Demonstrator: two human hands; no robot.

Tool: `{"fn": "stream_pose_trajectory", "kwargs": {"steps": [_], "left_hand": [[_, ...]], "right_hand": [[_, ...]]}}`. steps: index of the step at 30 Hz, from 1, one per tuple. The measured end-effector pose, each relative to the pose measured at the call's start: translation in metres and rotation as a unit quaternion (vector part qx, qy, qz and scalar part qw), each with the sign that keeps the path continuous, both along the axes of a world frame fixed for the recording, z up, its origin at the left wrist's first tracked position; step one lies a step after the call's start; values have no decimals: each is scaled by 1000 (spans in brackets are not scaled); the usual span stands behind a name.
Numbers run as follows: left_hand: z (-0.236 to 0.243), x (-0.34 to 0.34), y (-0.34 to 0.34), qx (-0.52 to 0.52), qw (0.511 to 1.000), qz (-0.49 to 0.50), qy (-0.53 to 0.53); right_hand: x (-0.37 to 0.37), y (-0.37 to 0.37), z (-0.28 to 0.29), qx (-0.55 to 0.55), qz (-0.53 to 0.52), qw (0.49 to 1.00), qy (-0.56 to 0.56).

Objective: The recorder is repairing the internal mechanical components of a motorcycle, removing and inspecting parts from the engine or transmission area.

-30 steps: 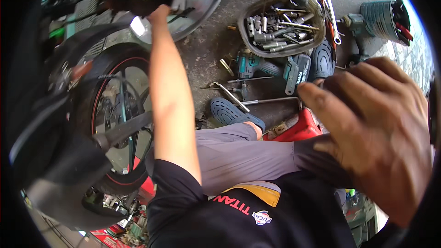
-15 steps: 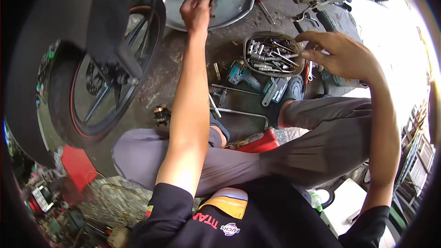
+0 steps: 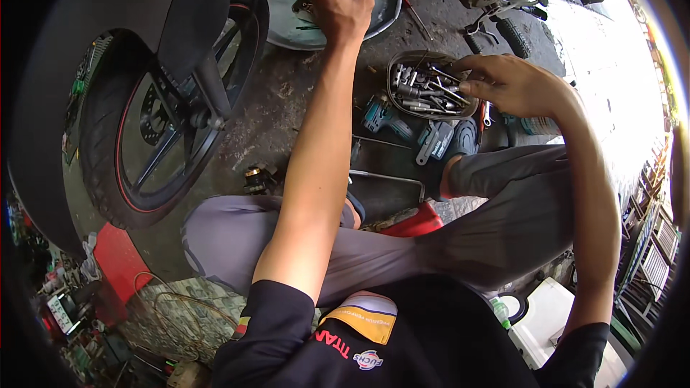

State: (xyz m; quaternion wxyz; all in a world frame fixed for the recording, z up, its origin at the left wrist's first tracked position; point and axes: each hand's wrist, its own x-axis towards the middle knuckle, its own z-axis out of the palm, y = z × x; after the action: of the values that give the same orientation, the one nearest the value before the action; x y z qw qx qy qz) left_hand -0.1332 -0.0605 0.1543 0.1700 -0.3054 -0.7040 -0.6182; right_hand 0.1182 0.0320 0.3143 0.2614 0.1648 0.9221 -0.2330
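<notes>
Right hand (image 3: 514, 86) fingering steel sockets in oval tray (image 3: 399, 65)

Left hand (image 3: 343, 7) stretched far forward, fingers curled in grip; right hand (image 3: 512, 86) lower, fingertips pinched together.

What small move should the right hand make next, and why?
Probably close the fingertips on one metal tool: the right hand hovers open at the rim of the tool tray, while the left hand holds a dark part under the motorcycle.
</notes>
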Motion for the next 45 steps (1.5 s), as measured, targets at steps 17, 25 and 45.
{"fn": "stream_pose_trajectory", "kwargs": {"steps": [17,25,45], "left_hand": [[12,-5,-2,-72,997,-14,-19],[17,-12,-11,-86,992,-77,-43],[16,-14,-13,-63,990,-113,-58]], "right_hand": [[11,-26,-121,-33,-8,999,-10],[36,-86,-250,-3,-28,994,-103],[-106,192,-441,120,-413,887,170]]}}
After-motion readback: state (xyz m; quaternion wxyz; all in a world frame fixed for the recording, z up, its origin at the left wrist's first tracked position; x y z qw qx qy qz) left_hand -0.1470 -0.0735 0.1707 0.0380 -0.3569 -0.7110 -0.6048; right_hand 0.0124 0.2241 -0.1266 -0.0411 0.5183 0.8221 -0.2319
